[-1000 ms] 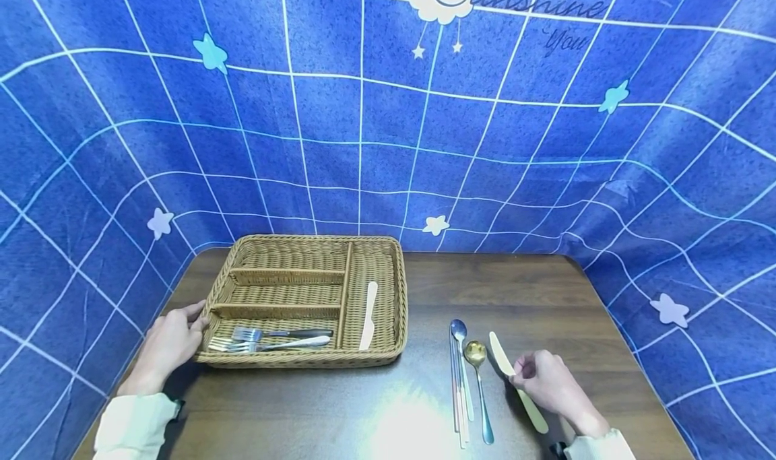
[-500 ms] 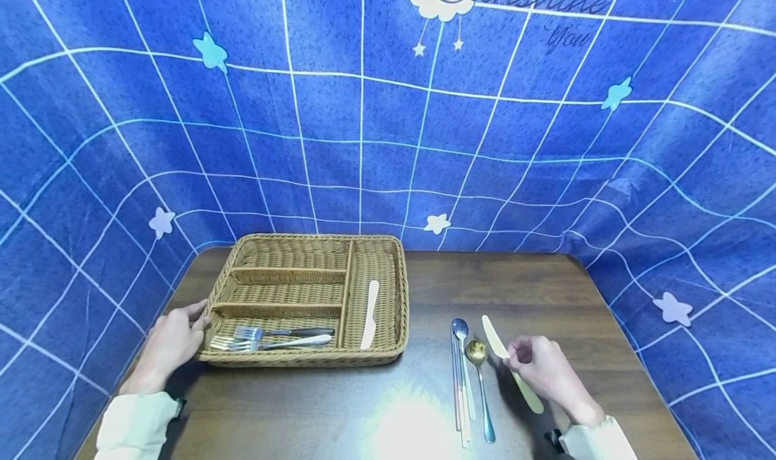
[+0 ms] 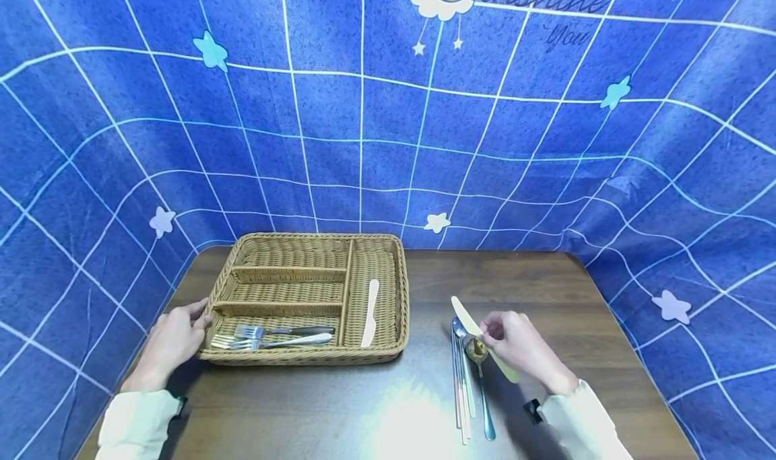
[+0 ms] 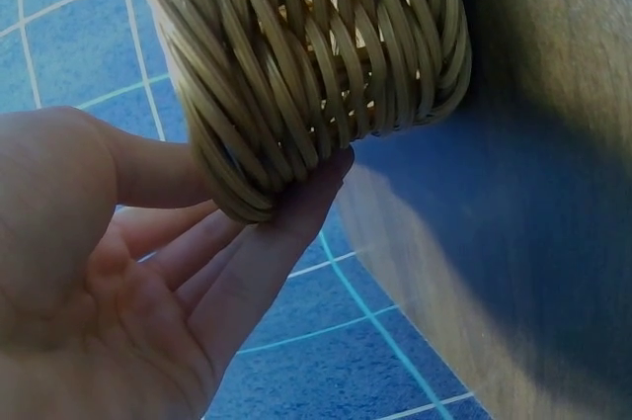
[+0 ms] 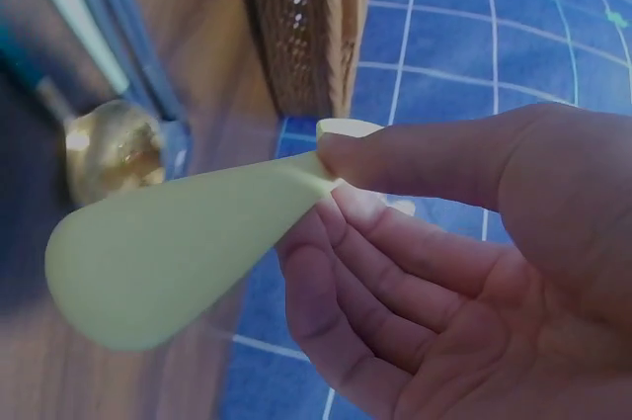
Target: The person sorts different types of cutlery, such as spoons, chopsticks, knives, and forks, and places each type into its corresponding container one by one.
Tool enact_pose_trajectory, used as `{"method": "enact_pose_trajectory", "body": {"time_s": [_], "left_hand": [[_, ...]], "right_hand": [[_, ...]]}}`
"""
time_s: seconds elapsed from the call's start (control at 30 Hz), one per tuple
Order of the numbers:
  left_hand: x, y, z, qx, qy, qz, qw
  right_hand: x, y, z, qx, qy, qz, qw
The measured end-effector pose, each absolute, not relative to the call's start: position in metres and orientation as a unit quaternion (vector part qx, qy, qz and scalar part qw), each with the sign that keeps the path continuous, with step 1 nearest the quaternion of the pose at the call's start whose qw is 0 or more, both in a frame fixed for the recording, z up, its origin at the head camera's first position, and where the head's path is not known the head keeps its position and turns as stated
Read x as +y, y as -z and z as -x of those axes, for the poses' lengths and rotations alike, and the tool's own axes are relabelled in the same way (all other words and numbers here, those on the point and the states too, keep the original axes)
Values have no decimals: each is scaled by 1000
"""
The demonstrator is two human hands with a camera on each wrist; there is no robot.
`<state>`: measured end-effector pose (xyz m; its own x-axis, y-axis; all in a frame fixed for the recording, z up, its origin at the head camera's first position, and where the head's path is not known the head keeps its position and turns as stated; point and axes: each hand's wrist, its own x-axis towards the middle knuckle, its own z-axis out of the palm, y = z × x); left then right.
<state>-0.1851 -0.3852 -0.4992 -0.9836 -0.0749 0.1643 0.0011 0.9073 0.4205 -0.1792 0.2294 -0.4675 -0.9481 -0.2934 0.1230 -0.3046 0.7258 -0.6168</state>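
Note:
A pale yellow knife (image 3: 467, 317) is pinched at its middle between the thumb and fingers of my right hand (image 3: 515, 342), held over the spoons. In the right wrist view the knife's wide handle end (image 5: 168, 262) points toward the left. My left hand (image 3: 172, 339) holds the left front corner of a wicker cutlery basket (image 3: 303, 360), thumb on one side of the rim and fingers against the other, as the left wrist view shows. Inside the basket, two forks (image 3: 291, 341) lie in the front compartment and a white knife (image 3: 370, 312) in the right one.
Below the held knife lie a gold-bowled spoon (image 3: 485, 406), a spoon with a dark bowl (image 3: 457, 326) and thin chopsticks (image 3: 456, 392) on the wooden table (image 3: 291, 413). A blue patterned cloth (image 3: 388, 130) hangs around the back and sides.
My right hand has lifted the yellow knife off the table and carried it left and away from me, to above the spoons. The left hand stays at the basket's corner.

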Motion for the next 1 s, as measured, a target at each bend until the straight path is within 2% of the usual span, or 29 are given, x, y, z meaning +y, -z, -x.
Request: {"method": "enact_pose_trajectory", "body": {"time_s": [0.43,0.63,0.73,0.8,1.0], "left_hand": [[-385,497,187,-976,209,9,62],[-379,496,184,-977,214,14,17],[-369,495,180,-976,217,23,14],[-359,494,179,-974,220,38,26],[-314,470,183,-953,258,114,107]], "right_hand": [[191,455,200,-915,-332,-226,-28],[173,452,206,-911,-324,-253,-32],[165,451,206,-908,-328,-260,-40],[160,451,206,-907,-327,-260,-44],[146,449,207,-906,-330,-260,-60]]}}
